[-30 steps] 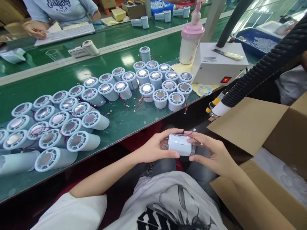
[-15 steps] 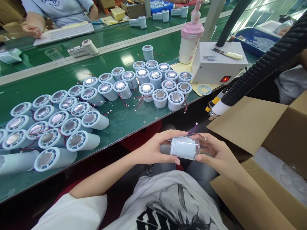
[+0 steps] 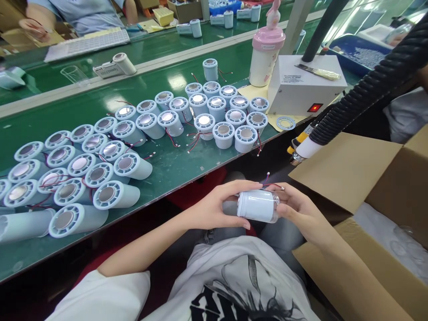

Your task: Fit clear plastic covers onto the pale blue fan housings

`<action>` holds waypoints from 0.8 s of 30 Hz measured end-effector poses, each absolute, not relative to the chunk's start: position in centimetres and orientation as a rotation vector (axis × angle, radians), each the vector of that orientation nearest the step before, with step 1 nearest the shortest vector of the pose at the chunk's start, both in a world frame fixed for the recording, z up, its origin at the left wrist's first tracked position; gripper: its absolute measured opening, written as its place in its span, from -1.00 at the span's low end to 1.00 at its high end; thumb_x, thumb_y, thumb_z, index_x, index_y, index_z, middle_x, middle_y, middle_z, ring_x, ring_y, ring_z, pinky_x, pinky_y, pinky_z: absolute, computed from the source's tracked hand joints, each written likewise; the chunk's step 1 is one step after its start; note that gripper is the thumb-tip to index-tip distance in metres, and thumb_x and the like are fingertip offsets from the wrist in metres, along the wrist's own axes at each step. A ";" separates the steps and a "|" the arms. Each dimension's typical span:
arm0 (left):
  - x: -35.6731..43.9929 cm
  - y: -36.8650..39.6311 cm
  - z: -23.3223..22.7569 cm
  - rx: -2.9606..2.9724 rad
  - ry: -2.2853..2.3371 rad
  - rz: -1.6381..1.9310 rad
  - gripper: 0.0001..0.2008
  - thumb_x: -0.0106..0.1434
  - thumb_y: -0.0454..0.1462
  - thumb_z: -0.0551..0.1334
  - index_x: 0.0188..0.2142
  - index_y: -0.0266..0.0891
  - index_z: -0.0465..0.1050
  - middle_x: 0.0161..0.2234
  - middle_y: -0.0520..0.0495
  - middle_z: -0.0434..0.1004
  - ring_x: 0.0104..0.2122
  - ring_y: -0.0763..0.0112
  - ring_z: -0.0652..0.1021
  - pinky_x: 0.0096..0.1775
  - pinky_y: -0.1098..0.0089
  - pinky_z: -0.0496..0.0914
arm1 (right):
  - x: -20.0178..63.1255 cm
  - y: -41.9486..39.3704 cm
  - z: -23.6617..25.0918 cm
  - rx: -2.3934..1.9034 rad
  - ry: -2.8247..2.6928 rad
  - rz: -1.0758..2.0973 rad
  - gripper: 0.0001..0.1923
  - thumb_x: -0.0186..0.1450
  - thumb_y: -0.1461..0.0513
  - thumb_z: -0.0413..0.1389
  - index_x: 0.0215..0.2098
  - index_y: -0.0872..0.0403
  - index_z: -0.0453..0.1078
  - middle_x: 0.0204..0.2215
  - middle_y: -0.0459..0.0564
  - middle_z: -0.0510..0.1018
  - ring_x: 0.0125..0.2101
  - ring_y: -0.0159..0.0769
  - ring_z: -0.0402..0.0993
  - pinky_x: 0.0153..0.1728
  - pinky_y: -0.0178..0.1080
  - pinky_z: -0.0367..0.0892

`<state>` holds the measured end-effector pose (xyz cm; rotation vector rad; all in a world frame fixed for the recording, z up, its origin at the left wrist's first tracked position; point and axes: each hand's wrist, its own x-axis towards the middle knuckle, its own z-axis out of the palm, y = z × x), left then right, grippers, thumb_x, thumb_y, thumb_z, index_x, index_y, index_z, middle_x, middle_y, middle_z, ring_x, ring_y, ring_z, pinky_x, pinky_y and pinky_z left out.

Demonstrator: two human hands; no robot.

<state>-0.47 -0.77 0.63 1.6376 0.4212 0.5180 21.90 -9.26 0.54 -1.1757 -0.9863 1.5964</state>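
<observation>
Hands meet over the lap, below the counter edge. Left hand palm-in, fingers curled over the top of a white cylinder, thumb under its left end, grasping it. Right hand cups the cylinder's right end from behind and below, fingers wrapped, also grasping. Cylinder lies on its side, held level between both hands, well apart from the counter. One thin red wire with a small white plug rises from it over the right fingers. Both forearms bare, elbows bent, coming in from lower left and lower right.

Counter: cylinders in two groups. Near group standing upright, about 13, touching each other; one more stands alone behind them. Left group tipped on their sides, roughly 25, packed in rows; exact count unclear at the left edge. One loose ring lies flat beside a white box with one lit red switch. One pink-lidded cup stands behind the box. One black ribbed hose slants down on the right. One open carton sits right of the lap.
</observation>
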 end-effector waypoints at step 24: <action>-1.0 -1.0 1.1 1.679 0.301 0.579 -0.24 0.00 -0.33 0.48 0.20 -0.04 0.34 0.25 -0.20 0.31 0.24 0.06 0.34 0.21 0.09 0.28 | 19.9 -9.0 0.7 -1.243 -0.631 1.990 -0.42 0.22 -0.24 0.05 -0.38 0.13 0.33 -0.68 0.00 0.54 -0.85 -0.54 0.18 -0.78 -0.49 -0.03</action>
